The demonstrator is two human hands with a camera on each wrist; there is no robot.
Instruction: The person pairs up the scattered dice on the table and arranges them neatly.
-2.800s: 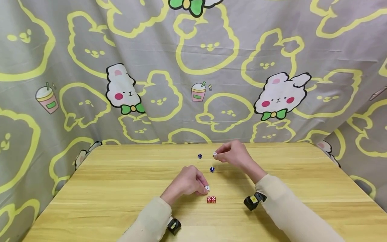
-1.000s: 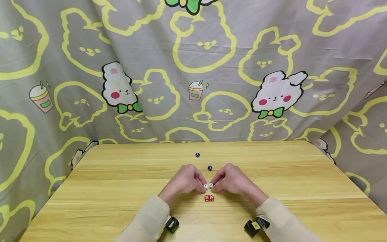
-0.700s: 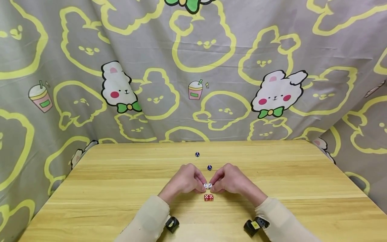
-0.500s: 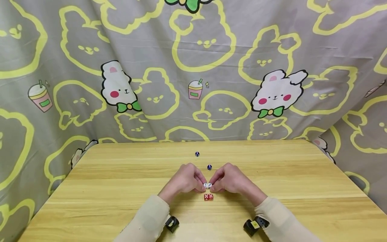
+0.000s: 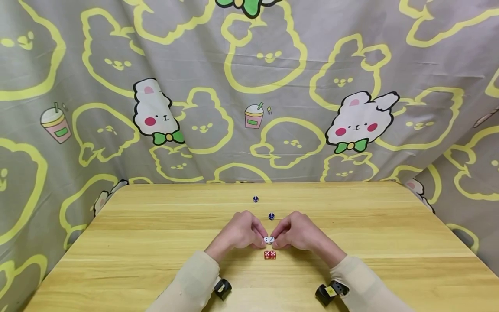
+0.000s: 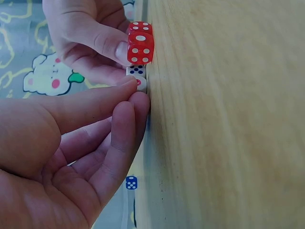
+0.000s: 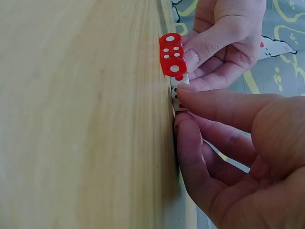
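In the head view my left hand [image 5: 243, 230] pinches a white die [image 5: 266, 239] between thumb and fingertips. Facing it, my right hand [image 5: 295, 230] pinches a second white die [image 5: 271, 239]. These two white dice sit side by side at the tabletop and appear to touch. Just nearer to me stands a pair of red dice [image 5: 270, 255], face to face. The left wrist view shows the red pair [image 6: 140, 50] beside the white ones, partly covering them. Beyond my hands lie two blue dice, one close behind them [image 5: 271, 216], the other farther back and left [image 5: 255, 199].
The wooden table [image 5: 156, 229] reaches to a grey patterned curtain [image 5: 210, 65] behind it and at both sides. Black wrist devices sit below the left sleeve [image 5: 223, 289] and the right sleeve [image 5: 326, 294].
My right hand has brought its white die from the far part of the table toward me, against the one in my left hand. Over the last half second both hands stay nearly still.
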